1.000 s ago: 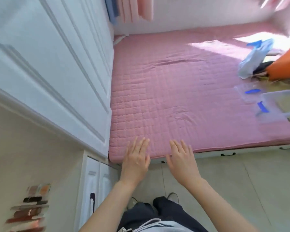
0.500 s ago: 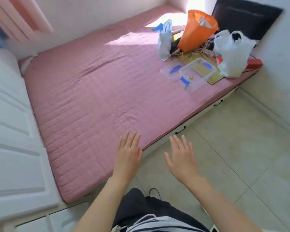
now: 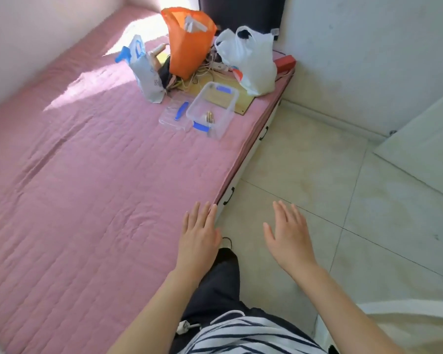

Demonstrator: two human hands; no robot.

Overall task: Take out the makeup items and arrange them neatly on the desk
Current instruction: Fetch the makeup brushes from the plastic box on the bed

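Observation:
A clear plastic box (image 3: 211, 111) with blue clips stands on the pink mattress (image 3: 87, 175) near its far right edge. Small gold makeup items (image 3: 209, 117) lie inside it. Its clear lid (image 3: 175, 114) rests flat just left of the box. My left hand (image 3: 198, 238) hovers flat and empty over the near edge of the mattress. To its right, my right hand (image 3: 288, 237) is held out over the tiled floor, fingers apart, holding nothing. Both hands are well short of the box.
Behind the box stand an orange bag (image 3: 187, 39), a white plastic bag (image 3: 251, 60), a blue-and-white pouch (image 3: 145, 72) and tangled cables on a board. Beige tiled floor (image 3: 330, 187) lies to the right, with a white door (image 3: 425, 146) and a wall corner beyond.
My view has swung right, away from the white cabinet and the desk with makeup. The box and bags now sit nearer the centre. Both hands stay open and held out.

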